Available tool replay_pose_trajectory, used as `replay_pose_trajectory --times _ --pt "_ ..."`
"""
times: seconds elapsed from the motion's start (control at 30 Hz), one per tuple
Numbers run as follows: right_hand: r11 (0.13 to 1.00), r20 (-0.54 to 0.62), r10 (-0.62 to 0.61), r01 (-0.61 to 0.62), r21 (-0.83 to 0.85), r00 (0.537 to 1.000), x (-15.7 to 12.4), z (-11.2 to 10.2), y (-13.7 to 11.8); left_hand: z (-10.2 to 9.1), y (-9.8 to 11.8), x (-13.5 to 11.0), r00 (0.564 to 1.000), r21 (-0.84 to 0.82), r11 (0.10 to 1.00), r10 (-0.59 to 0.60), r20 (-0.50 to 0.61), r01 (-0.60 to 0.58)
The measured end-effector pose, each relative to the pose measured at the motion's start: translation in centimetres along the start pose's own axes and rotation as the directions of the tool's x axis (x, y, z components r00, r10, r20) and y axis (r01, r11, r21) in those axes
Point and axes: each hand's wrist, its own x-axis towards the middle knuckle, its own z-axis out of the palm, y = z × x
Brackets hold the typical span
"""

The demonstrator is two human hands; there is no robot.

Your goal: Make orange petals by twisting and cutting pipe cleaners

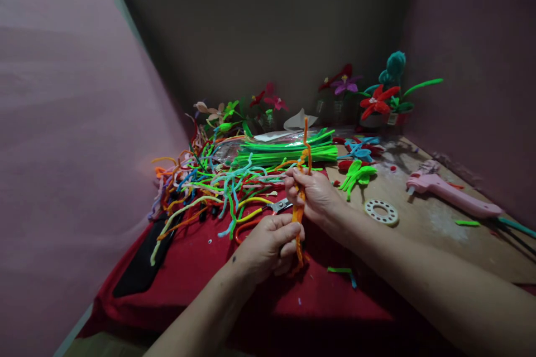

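Upright between my hands is a bundle of orange pipe cleaners (297,213), twisted near the top with one strand sticking up and loose ends hanging below. My left hand (274,242) is closed on its lower part, thumb and fingers pinching it. Higher up, my right hand (316,192) is closed around the same bundle just under the twist. Behind my left hand lie yellow-handled pliers (253,209), their metal jaws partly hidden by my hands. An orange-red handle (242,230) shows beside them, mostly covered.
Loose, many-coloured pipe cleaners (196,184) heap on the red cloth (176,279) at left. Behind lies a bundle of green ones (288,150). On the board (422,240) at right are a pink glue gun (452,192), a white holed ring (381,212) and a green flower (357,175). Potted flowers (379,101) stand behind.
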Motion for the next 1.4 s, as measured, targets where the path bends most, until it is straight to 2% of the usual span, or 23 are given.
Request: replay_pose_trajectory --times 0.07,0.13,0.3,0.47,0.53,0.73,0.83,1.1,1.4 --pt "0.995 -0.063 -0.087 0.085 -0.047 0.994 -0.1 0.2 0.2 0.6 -0.5 0.3 0.998 0.062 0.998 0.025 -0.063 -0.021" --pt "0.994 -0.093 -0.093 0.088 -0.06 0.991 -0.2 0.3 0.2 1.1 -0.9 0.6 0.991 0.12 0.992 0.044 -0.125 -0.029" --pt "0.995 -0.071 0.092 -0.089 0.043 0.993 0.2 -0.2 -0.7 1.8 -1.8 1.0 0.96 0.28 0.952 0.185 -0.212 -0.122" --pt "0.986 0.027 0.128 -0.13 0.1 0.991 0.9 -1.0 -1.3 2.4 -1.9 0.9 0.979 0.172 0.984 0.08 -0.19 -0.047" --pt "0.984 0.052 0.133 -0.138 0.11 0.99 0.9 -1.1 -1.4 2.6 -1.7 0.7 0.977 0.15 0.988 0.078 -0.199 -0.048" --pt "0.986 0.02 0.114 -0.116 0.123 0.993 0.7 -0.8 -1.4 2.2 -1.6 0.2 0.994 0.047 0.997 0.07 -0.083 -0.066" --pt "0.982 0.019 0.133 -0.134 0.132 0.991 0.8 -0.7 -1.5 1.9 -1.8 -0.1 0.996 -0.011 0.998 0.063 -0.066 -0.064" --pt "0.982 0.024 0.144 -0.146 0.121 0.989 0.8 -0.8 -1.5 2.7 -1.8 -0.6 0.986 0.054 0.998 0.018 -0.167 -0.009" --pt "0.984 0.061 0.124 -0.131 0.124 0.99 1.1 -1.2 -1.2 2.0 -2.5 -0.9 0.999 -0.027 0.999 -0.017 -0.028 0.016"
